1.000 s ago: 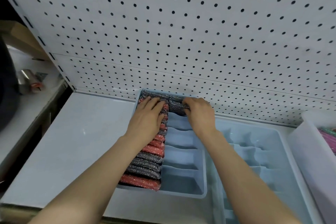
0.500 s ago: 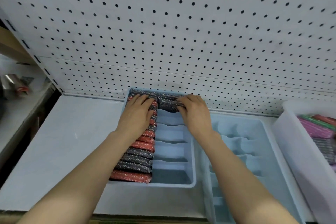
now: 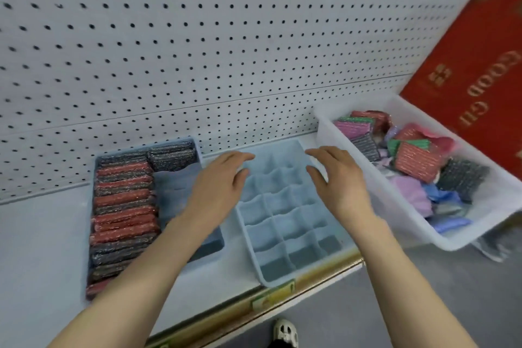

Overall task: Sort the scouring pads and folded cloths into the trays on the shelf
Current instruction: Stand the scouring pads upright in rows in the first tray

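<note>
- left hand [image 3: 219, 186] and right hand [image 3: 337, 178], fingers spread and empty, hover mid-frame over the gridded tray [image 3: 285, 272], likely between picks.
- scouring pads [image 3: 124, 200] fill the left tray [image 3: 197, 150]; unsorted ones wait in the white bin [image 3: 336, 138], right.

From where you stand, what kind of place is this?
Probably a shop aisle or stockroom. A white pegboard wall backs a shelf with a label strip on its front edge, blue trays divide stock, and a clear bin holds mixed scouring pads.
</note>
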### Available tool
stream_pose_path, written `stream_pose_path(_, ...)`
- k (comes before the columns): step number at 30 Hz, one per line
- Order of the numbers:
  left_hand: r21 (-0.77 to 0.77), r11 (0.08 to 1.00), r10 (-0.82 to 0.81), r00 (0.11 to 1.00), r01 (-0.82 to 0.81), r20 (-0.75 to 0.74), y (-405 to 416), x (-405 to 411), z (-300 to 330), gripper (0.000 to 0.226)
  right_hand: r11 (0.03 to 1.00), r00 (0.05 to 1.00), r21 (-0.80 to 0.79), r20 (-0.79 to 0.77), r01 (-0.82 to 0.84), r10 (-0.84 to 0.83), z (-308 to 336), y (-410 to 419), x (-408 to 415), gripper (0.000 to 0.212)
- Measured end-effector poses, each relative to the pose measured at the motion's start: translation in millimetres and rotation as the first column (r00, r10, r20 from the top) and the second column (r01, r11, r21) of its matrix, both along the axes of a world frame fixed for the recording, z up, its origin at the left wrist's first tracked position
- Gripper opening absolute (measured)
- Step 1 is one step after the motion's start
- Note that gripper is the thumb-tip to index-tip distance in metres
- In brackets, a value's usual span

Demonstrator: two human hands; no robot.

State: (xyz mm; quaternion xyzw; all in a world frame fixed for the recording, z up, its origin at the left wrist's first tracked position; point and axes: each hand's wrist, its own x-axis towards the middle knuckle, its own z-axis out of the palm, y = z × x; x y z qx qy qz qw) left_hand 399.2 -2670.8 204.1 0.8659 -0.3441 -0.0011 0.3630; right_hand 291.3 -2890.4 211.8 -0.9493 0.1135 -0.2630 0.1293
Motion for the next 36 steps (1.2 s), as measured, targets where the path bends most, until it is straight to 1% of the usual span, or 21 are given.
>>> stream_pose_path(3, 0.007, 0.997, -0.082, 0.996, 0.082, 0.040, -63, -5, 14, 0.036, 0.996, 0.996, -0.014, 0.021, 0.087, -0.087, 20, -65, -22, 0.029)
stream_pose_path(5, 0.039, 0.989, -0.143, 0.987, 0.140, 0.076, -111, -7, 24, 0.041, 0.986, 0.985, -0.024, -0.031, 0.167, -0.168, 30, -115, -31, 0.032)
stream_pose_path(7, 0.090, 0.979, -0.193, 0.975, 0.184, 0.107, -162, -7, 28, 0.047, 0.974, 0.968, -0.049, -0.114, 0.219, -0.223, 32, -165, -34, 0.040)
stream_pose_path(9, 0.141, 0.969, -0.217, 0.970, 0.202, 0.108, -212, -5, 28, 0.051, 0.969, 0.940, -0.078, -0.234, 0.236, -0.248, 31, -211, -33, 0.049)
stream_pose_path(10, 0.172, 0.964, -0.222, 0.970, 0.204, 0.097, -235, -5, 26, 0.053, 0.960, 0.900, -0.101, -0.333, 0.263, -0.282, 30, -231, -31, 0.053)
stream_pose_path(11, 0.208, 0.957, -0.223, 0.971, 0.201, 0.087, -256, -4, 23, 0.056, 0.950, 0.831, -0.131, -0.460, 0.284, -0.312, 28, -249, -30, 0.055)
stream_pose_path(12, 0.247, 0.949, -0.220, 0.973, 0.195, 0.077, -276, -3, 20, 0.059, 0.950, 0.758, -0.151, -0.575, 0.272, -0.308, 26, -264, -29, 0.056)
stream_pose_path(13, 0.283, 0.940, -0.215, 0.974, 0.189, 0.065, -293, -1, 17, 0.063, 0.962, 0.711, -0.147, -0.649, 0.232, -0.270, 21, -276, -28, 0.056)
stream_pose_path(15, 0.363, 0.913, -0.208, 0.978, 0.186, 0.024, -323, 5, 10, 0.072, 0.983, 0.685, -0.118, -0.705, 0.140, -0.182, 10, -292, -27, 0.048)
stream_pose_path(17, 0.448, 0.875, -0.204, 0.979, 0.182, 0.001, -346, 10, 4, 0.077, 0.993, 0.695, -0.081, -0.709, 0.091, -0.122, 4, -303, -26, 0.037)
stream_pose_path(18, 0.481, 0.859, -0.199, 0.980, 0.176, -0.003, -355, 12, 2, 0.076, 0.995, 0.696, -0.040, -0.712, 0.091, -0.092, 6, -307, -25, 0.034)
stream_pose_path(20, 0.514, 0.842, -0.183, 0.983, 0.163, -0.012, -367, 13, -3, 0.063, 0.992, 0.692, 0.071, -0.722, 0.103, -0.020, 13, -318, -23, 0.034)
stream_pose_path(23, 0.531, 0.833, -0.164, 0.986, 0.159, -0.038, -371, 12, -9, 0.043, 0.973, 0.759, 0.204, -0.648, 0.108, 0.052, 27, -335, -17, 0.029)
stream_pose_path(25, 0.512, 0.841, -0.155, 0.985, 0.172, -0.077, -369, 12, -10, 0.034, 0.950, 0.819, 0.284, -0.571, 0.131, 0.057, 36, -344, -13, 0.025)
stream_pose_path(27, 0.442, 0.879, -0.144, 0.984, 0.176, -0.106, -368, 16, -4, 0.029, 0.929, 0.851, 0.339, -0.523, 0.146, 0.057, 43, -350, -7, 0.024)
stream_pose_path(29, 0.373, 0.916, -0.139, 0.989, 0.151, -0.059, -369, 23, 5, 0.028, 0.917, 0.862, 0.372, -0.502, 0.144, 0.069, 45, -355, -2, 0.023)
stream_pose_path(31, 0.363, 0.922, -0.148, 0.989, 0.138, 0.001, -375, 32, 8, 0.037, 0.914, 0.871, 0.382, -0.485, 0.135, 0.074, 44, -357, 2, 0.023)
stream_pose_path(33, 0.412, 0.897, -0.172, 0.985, 0.158, -0.004, -382, 38, 3, 0.064, 0.917, 0.877, 0.379, -0.474, 0.126, 0.076, 39, -355, 4, 0.023)
stream_pose_path(35, 0.515, 0.834, -0.199, 0.979, 0.198, -0.053, -391, 41, -4, 0.093, 0.911, 0.882, 0.390, -0.465, 0.132, 0.071, 33, -353, 6, 0.023)
stream_pose_path(36, 0.563, 0.800, -0.208, 0.976, 0.208, -0.065, -395, 42, -5, 0.102, 0.906, 0.886, 0.400, -0.459, 0.141, 0.065, 31, -353, 6, 0.023)
